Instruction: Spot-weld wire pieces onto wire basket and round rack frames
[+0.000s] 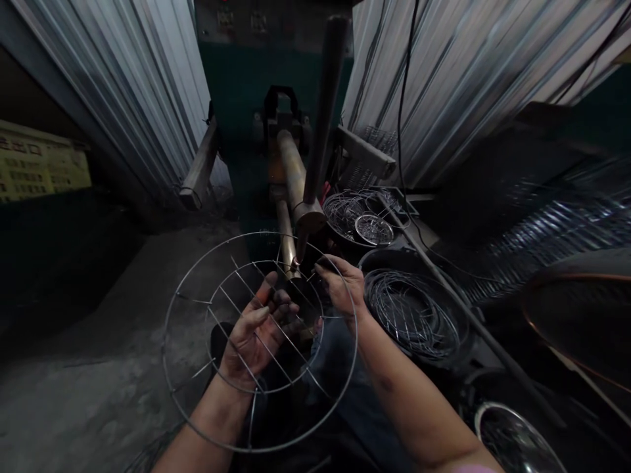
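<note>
A round wire rack (241,449) hangs tilted before me, with an outer ring, a smaller inner ring, parallel cross wires and short struts between the rings. Beneath it my left hand (256,335) is palm up, its fingers apart and slightly curled behind the cross wires. My right hand (342,286) is at the rack's far right side, thumb and fingers pinched together; whatever is between them is too small to make out. Just beyond the fingertips, the far part of the inner ring lies by the lower brass electrode arm (287,240) and the upper electrode tip (298,253) of a welding machine.
A thick dark rod (328,105) rises from the upper brass arm (294,167). On the right stand a basin of wire pieces (345,213), a tub of wire rings (411,315) and a long bar (453,295). A yellow crate (44,164) is at the left.
</note>
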A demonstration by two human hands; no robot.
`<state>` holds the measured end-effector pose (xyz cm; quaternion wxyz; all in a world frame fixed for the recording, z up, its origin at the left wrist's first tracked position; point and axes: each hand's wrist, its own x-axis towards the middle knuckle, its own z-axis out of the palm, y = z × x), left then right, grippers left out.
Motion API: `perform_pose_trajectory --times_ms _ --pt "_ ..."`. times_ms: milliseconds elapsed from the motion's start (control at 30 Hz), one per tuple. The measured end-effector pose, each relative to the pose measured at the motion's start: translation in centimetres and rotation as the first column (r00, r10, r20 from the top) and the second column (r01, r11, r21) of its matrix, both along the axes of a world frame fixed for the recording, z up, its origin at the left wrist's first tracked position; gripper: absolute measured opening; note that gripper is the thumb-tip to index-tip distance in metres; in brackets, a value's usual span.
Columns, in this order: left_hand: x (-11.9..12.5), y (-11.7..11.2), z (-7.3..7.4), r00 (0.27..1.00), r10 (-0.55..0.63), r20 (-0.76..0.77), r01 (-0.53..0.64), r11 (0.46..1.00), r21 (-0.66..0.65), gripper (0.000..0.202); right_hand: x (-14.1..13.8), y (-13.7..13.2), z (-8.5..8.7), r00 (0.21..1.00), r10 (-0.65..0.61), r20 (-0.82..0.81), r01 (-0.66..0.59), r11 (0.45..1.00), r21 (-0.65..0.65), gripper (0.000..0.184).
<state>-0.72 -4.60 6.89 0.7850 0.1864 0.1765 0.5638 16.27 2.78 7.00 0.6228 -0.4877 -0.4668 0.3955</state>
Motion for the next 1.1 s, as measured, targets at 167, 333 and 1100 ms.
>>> perform_pose_trajectory --times_ms 167,333,1100 --pt "-0.1 0.4 0.2 0.997 0.075 -0.027 -0.075 0.997 -0.008 0.054 -1.0 1.4 0.6 0.998 0.006 0.061 -0.011 0.997 0.074 0.010" --pt "-0.2 1.1 0.4 0.994 0.109 -0.031 -0.110 0.994 -0.014 0.055 -1.5 2.6 0.9 0.997 0.044 0.064 -0.051 0.993 0.105 0.010" --pt "-1.0 2.0 -0.1 0.995 0.054 -0.088 -0.050 0.998 0.040 0.051 4.0 -2.3 -0.2 0.916 0.330 -0.230 -0.366 0.920 -0.140 0.020"
